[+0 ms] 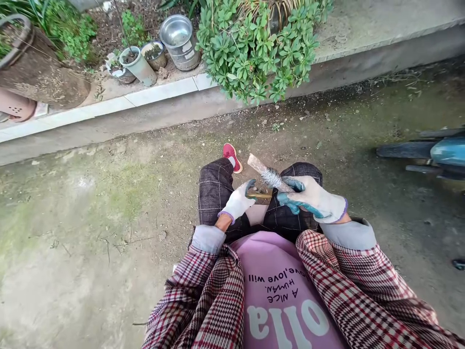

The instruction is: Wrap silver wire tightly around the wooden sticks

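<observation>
First, a lilac shirt [286, 252], printed with dark and white lettering, under an open checked jacket [218, 300] in red, black and white; grey cuffs [209, 238] folded back at both wrists.

Item: left hand [238, 199], in a white work glove with blue-green coating and purple hem; fingers curled about one end of a brass-coloured bar [259, 196], whose other end points toward the opposite hand.

Item: right hand [314, 198], similarly gloved; closed around the lower part of a stick [257, 163], located above the lap and slanting up and leftward. Silvery wire [271, 178] is wound in many turns about its middle; the upper end is bare and pale.

Item: dark trousers [216, 189] with a pale windowpane check, knees apart; one red shoe [231, 155] beyond the left knee.

Item: ground [119, 203], earthy, with greenish patches and scattered twigs. At far right, a blue and dark object [450, 151], cut by the frame; kind not determinable.

Item: raised ledge with white tile edging [163, 94], bearing a large brown planter [54, 77], a pale pot [142, 70], a metal pot [186, 52] and, overhanging, a leafy green bush [254, 58].
</observation>
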The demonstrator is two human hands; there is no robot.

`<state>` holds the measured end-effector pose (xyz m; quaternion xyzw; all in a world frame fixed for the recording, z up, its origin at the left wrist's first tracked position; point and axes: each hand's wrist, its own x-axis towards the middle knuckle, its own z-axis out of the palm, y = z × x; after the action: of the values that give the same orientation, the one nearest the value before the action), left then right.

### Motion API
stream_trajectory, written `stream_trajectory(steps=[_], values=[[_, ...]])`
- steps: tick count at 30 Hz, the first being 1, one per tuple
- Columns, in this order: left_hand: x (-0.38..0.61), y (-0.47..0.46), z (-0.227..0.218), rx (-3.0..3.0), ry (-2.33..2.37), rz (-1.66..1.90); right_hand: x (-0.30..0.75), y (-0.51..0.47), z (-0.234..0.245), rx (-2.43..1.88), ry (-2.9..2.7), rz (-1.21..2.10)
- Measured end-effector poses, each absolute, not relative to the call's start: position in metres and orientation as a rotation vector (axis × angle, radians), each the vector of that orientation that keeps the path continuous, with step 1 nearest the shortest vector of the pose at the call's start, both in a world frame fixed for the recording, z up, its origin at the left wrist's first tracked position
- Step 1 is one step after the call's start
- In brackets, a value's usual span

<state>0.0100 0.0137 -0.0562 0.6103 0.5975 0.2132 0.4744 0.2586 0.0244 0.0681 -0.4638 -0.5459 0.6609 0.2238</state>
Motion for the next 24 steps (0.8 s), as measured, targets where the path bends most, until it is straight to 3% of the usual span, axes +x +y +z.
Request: stream_trajectory(steps=[6, 10, 17, 24], values=[[0.028, 0.018, -0.061, 1.536, 1.412, 0.497, 0.255, 0.025, 0.111, -1.166, -1.341, 1.841], [0.035, 0.011, -0.038, 1.383, 1.240, 0.752, 0.253, 0.025, 0.120, -1.181, -1.299, 1.818], [0.014, 0.003, 0.019, 0.955, 0.997, 1.042, 0.242, 0.028, 0.068, -1.403, -1.350, 1.787], [0.012, -0.004, 0.008, 0.832, 0.963, 0.925, 0.244, 0.028, 0.029, -1.587, -1.337, 1.587]])
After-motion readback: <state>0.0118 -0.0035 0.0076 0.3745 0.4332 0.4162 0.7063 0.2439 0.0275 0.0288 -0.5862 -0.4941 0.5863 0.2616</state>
